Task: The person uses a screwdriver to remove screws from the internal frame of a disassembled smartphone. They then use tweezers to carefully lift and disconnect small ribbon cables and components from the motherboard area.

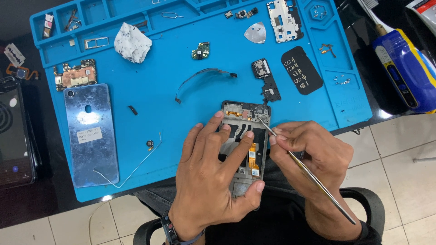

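Note:
An opened phone frame, back cover off, lies at the near edge of a blue work mat. My left hand lies over its lower half, fingers spread on it and thumb hooked around its bottom right corner. My right hand grips metal tweezers like a pen. Their tips touch the frame's top right corner, by a small round part.
On the mat lie a shiny blue phone back cover, a circuit board, a crumpled white tissue, a flex cable, a thin wire, a black sticker sheet, a triangular pick, small boards and screws. A dark phone lies left, a blue-yellow tool right.

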